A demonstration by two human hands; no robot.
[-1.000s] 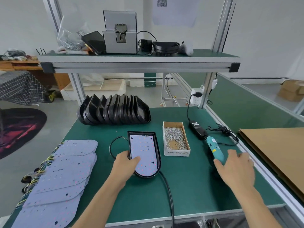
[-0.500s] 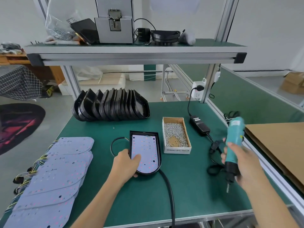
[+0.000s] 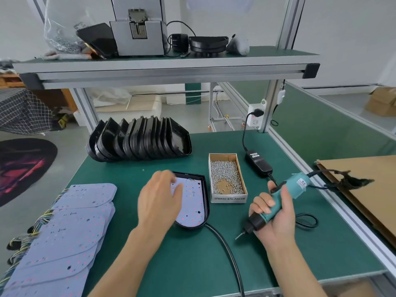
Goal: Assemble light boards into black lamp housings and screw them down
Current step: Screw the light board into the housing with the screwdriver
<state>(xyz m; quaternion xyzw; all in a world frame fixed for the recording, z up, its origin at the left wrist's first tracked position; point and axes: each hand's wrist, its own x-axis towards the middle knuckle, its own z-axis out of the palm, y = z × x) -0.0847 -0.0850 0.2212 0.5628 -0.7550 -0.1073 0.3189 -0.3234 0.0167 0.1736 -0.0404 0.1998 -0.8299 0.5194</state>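
Lowered and tilted since before, the screwdriver (image 3: 278, 202) sits gripped in the right hand (image 3: 276, 219), bit aimed down-left. Left hand (image 3: 158, 202), fingers loose, lies over the board (image 3: 190, 202) inside the housing (image 3: 204, 200). Beyond: screw box (image 3: 227, 179), then stacked housings (image 3: 139, 142).

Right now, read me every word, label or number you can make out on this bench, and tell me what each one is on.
"SPRING BALANCER": printed on the front of the cardboard screw box.
White label on the teal electric screwdriver, held in the right hand: too blurred to read.
Label on the black power adapter: too small to read.
Markings on the light board in the black housing under the left hand: no legible text.
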